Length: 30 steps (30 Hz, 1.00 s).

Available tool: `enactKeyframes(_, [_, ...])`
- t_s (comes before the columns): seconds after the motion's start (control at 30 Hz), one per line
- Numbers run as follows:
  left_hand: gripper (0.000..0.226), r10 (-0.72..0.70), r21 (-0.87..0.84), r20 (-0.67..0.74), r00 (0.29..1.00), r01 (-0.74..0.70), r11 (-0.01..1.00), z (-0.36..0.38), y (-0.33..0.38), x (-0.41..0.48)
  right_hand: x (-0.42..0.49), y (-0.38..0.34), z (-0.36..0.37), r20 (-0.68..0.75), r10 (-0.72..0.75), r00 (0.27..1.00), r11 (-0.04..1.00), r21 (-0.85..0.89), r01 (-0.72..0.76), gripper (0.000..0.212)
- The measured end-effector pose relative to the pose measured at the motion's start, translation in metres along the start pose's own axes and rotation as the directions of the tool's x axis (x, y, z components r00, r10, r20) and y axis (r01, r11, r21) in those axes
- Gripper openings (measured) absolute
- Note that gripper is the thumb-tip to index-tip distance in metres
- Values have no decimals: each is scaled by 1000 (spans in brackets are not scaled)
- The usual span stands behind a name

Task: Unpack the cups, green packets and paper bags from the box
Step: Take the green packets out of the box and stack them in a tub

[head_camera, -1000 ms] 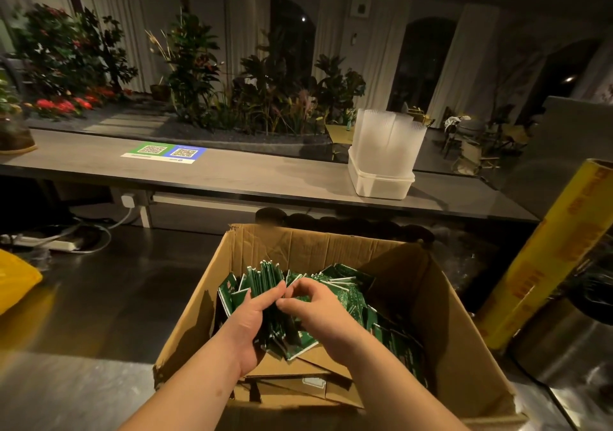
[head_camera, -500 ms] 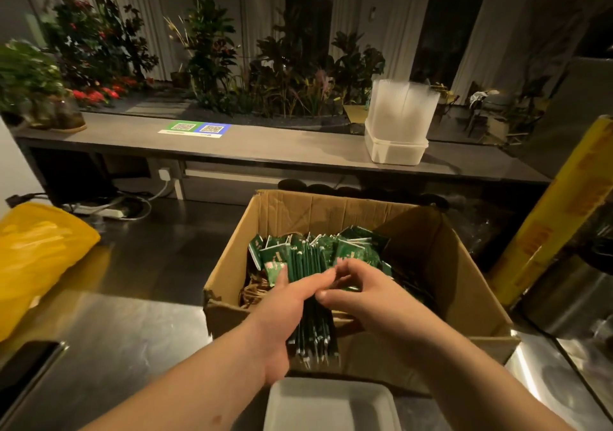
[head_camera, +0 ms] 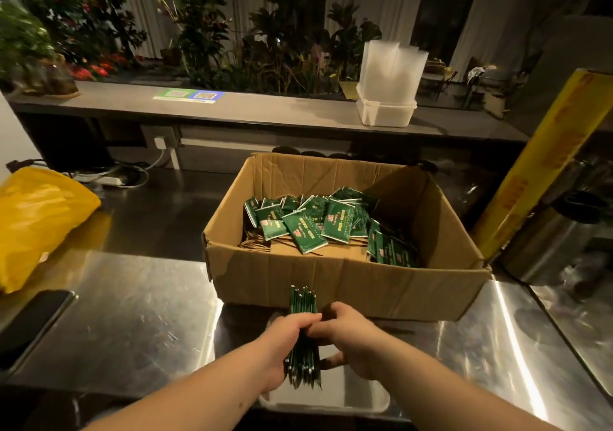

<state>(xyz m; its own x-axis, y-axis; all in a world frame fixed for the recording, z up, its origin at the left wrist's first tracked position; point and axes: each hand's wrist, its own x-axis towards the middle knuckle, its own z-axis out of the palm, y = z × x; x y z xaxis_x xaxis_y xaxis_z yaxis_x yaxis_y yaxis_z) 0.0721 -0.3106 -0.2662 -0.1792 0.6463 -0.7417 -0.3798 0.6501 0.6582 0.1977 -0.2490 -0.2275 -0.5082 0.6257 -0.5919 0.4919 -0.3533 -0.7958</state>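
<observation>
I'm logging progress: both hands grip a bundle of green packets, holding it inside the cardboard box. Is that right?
Not quite. The head view shows the left hand and right hand gripping the bundle of green packets outside the cardboard box, in front of its near wall, above a white tray.

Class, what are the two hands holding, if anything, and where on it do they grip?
The left hand and right hand together grip a bundle of flat green packets around its middle, one from each side.
</observation>
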Motion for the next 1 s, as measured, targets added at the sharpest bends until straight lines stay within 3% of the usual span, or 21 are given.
enactKeyframes(0.13, [46, 28, 149, -158, 987, -4, 989, 6, -6, 9, 16, 16, 6, -7, 89, 996, 993, 72, -89, 32])
enactKeyframes(0.23, [50, 63, 303, -228, 972, 10, 953, 2, -7, 14, 28, 23, 6, 33, 111, 993, 993, 38, -112, 31])
enactKeyframes(0.33, [53, 76, 443, -228, 971, 34, 896, -10, -5, 19, 34, 27, 7, 52, 127, 991, 992, -25, -126, 25])
enactKeyframes(0.47, [57, 216, 741, -129, 968, -51, 669, -26, 0, 19, 45, 39, 10, 42, 185, 982, 983, 7, -185, 23])
enactKeyframes(0.57, [49, 272, 789, -99, 957, -91, 607, -41, -1, 24, 50, 45, 11, 20, 185, 982, 982, 35, -186, 25])
enactKeyframes(0.63, [68, 255, 791, -141, 957, -47, 611, -51, -3, 30, 52, 47, 9, 8, 189, 982, 982, 16, -189, 27])
enactKeyframes(0.7, [104, 178, 778, -151, 972, 6, 628, -60, -6, 34, 55, 50, 8, 34, 223, 974, 975, -16, -222, 25])
enactKeyframes(0.8, [142, 30, 806, 2, 1000, -20, 592, -65, -12, 38, 59, 52, 9, 114, 278, 954, 961, -34, -276, 27])
enactKeyframes(0.9, [153, -10, 862, 72, 997, -57, 503, -62, -15, 39, 67, 52, 14, 121, 303, 945, 953, -48, -299, 39])
enactKeyframes(1.0, [153, 21, 896, 67, 998, -69, 438, -55, -14, 38, 71, 48, 17, 98, 292, 952, 956, -4, -293, 32])
